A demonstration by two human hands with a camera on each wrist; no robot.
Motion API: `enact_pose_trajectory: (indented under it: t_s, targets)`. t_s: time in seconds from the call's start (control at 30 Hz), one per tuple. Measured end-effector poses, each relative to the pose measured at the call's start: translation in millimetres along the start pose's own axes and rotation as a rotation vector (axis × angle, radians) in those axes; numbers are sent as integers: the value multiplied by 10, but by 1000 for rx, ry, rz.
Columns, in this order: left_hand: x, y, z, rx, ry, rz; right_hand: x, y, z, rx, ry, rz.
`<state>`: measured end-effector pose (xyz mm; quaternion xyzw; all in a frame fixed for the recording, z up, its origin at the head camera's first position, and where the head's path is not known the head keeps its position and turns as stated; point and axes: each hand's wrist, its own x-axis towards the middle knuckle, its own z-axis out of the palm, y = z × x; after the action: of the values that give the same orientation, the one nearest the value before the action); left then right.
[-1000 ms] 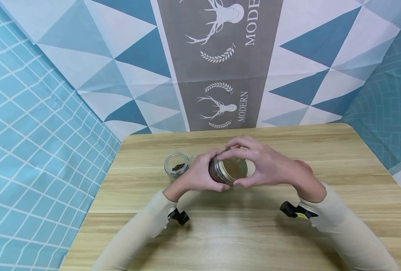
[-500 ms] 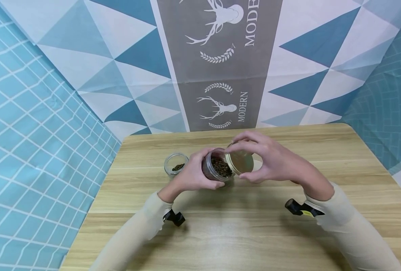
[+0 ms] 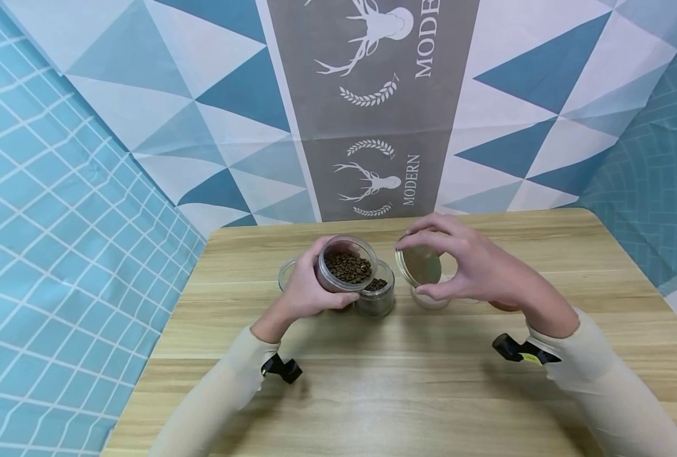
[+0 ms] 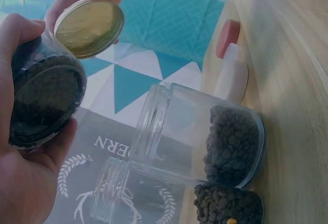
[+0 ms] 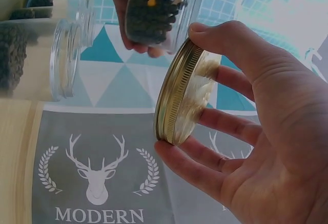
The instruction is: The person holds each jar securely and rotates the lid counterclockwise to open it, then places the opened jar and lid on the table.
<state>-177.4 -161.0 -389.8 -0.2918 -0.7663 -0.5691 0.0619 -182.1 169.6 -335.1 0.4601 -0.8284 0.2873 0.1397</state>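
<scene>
My left hand [image 3: 304, 289] grips a clear jar [image 3: 347, 263] of small dark brown pellets, its uncovered mouth tilted to the right and toward the head camera. A yellow-orange bit shows among the pellets [image 5: 148, 16] in the right wrist view. My right hand [image 3: 475, 266] pinches a gold-rimmed lid [image 3: 423, 263] by its edge, apart from the jar and standing nearly on edge. Below the held jar, an uncovered glass jar [image 3: 375, 304] with similar pellets stands on the table. In the left wrist view, another jar [image 4: 228, 203] of pellets stands beside it.
Behind my left hand, a further glass jar [image 3: 286, 271] is mostly hidden. Under and beyond the lid are a whitish object [image 4: 233, 83] and a red one [image 4: 228, 38]. They rest on the wooden table [image 3: 401, 393], whose far edge meets a patterned cloth [image 3: 373, 127].
The lid has come off the held jar and moved right with my right hand. The jar has moved left and tilted, showing its pellets and uncovering the standing jar behind it.
</scene>
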Motion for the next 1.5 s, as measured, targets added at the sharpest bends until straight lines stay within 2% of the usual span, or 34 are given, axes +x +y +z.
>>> enact_pose_trajectory:
  t_s: [0.33, 0.5, 0.6, 0.77, 1.0, 1.23, 1.5]
  targets:
    - [22, -42, -15, -117, 89, 131, -13, -1, -30, -11, 8, 22]
    - [24, -39, 5, -170, 132, 167, -16, 9, -32, -12, 8, 24]
    - [28, -25, 9, -179, 137, 177, -16, 23, -21, -11, 12, 15]
    - [11, -61, -18, -173, 140, 165, -17, 49, 8, -4, 12, 12]
    - [-52, -87, -120, -138, 166, 135, -62, 111, -7, -8, -2, 77]
    - [-78, -83, -241, -125, 222, 145, -103, 171, -33, -36, 0, 98]
    - [-133, -83, -370, -133, 281, 123, -179, 243, -73, -60, 22, 105]
